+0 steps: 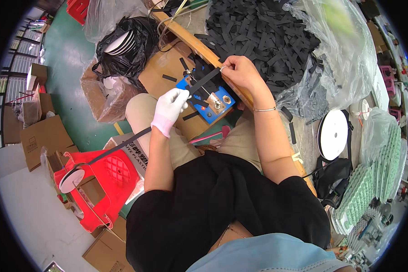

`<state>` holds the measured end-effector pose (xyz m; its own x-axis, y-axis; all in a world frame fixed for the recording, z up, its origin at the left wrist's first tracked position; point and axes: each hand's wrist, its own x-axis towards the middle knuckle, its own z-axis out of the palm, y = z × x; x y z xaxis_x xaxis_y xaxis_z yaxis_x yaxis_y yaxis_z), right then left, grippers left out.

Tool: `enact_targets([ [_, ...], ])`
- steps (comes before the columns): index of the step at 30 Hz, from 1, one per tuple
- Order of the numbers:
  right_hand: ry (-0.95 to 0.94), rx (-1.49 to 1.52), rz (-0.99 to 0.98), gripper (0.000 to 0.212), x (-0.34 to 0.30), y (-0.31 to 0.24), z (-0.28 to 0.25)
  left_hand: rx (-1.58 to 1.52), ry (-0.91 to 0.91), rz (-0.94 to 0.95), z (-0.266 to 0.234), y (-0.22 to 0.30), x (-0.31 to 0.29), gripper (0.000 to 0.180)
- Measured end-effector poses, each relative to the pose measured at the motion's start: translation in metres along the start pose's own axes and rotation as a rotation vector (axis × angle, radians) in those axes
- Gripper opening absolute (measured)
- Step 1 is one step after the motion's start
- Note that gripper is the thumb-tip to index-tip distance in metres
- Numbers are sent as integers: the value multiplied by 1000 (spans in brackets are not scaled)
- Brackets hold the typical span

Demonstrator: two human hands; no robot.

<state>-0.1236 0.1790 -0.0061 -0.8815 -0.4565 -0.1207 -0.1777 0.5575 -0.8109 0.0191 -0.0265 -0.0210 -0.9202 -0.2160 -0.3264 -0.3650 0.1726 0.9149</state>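
Note:
A black webbing strap (205, 81) is stretched taut between my hands. My left hand (170, 106), in a white glove with a pink cuff, is closed on it, fingers curled. My bare right hand (241, 72) pinches the strap's far end near the wooden table edge. Below the strap sits a small blue machine (226, 98) with metal fittings, partly covered by black strips. From my left hand the strap trails back past my forearm to a white reel (71, 180) at a red plastic stool (118, 170).
A large heap of cut black strips (263, 41) lies on clear plastic sheeting at the far right. Cardboard (161, 68) lies under the machine. A black bag (131, 41) holds white reels. Another white reel (334, 135) and green trays (360, 190) stand at right.

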Motion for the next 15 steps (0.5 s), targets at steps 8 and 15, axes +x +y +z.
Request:
enact_targets([
  [8, 43, -69, 13, 17, 0, 1, 5, 124, 51, -17, 4, -18, 4, 24],
  [15, -2, 162, -148, 18, 2, 10, 10, -181, 19, 21, -6, 1, -8, 23],
])
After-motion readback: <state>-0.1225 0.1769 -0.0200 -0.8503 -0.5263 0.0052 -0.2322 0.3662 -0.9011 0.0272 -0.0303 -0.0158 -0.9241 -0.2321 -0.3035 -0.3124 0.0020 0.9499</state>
